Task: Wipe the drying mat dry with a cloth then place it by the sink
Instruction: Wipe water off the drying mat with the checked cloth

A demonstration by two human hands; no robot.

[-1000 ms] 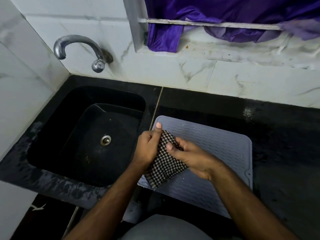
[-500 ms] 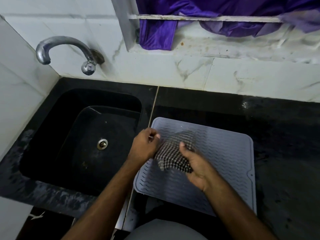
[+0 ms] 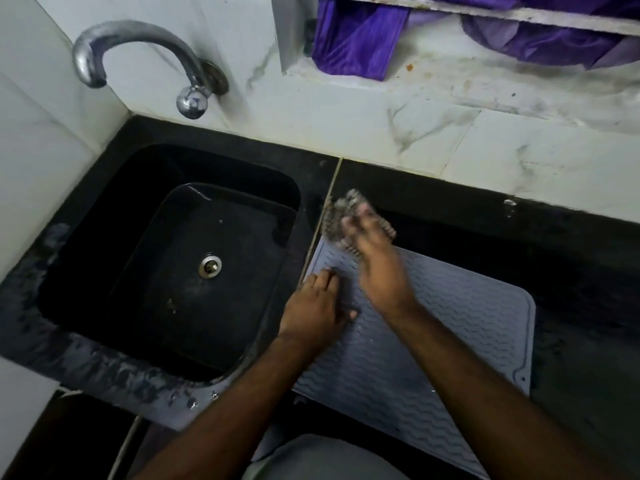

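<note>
Right hand (image 3: 377, 268): fingers (image 3: 349, 224) clenched on the checked cloth (image 3: 349, 211), bunched into a wad and pressed at the far-left corner of the drying mat (image 3: 433, 327); the wad overhangs that corner onto the black surface (image 3: 571, 258). Hand and cloth are motion-blurred, so exact finger placement is unclear, but it reads as mid-stroke. Left hand (image 3: 317, 306): fingers (image 3: 325, 276) spread flat, released, grasping nothing, palm down on the mat's left edge right by the seam next to the sink (image 3: 166, 258); looks like it's pinning the mat so it doesn't slide. Mat lies flat on the surface just right of the sink, ribbed side up, near edge hanging a bit past the surface front toward the person. A few bright specks on the ribs near the right wrist and the near-right part of the mat may be water; can't confirm at this lighting. Step in hand, my read: wiping phase, only one corner under the cloth now, most of the mat not covered. Next move probably needs strokes along the ribs toward the near and right edges, left hand keeping the pin, cloth kept bunched enough to reach into the grooves. Placement by the sink comes after; the mat is already close to it. Tap (image 3: 138, 60) above the sink, purple fabric (image 3: 356, 46) on the ledge, neither in play.
</note>
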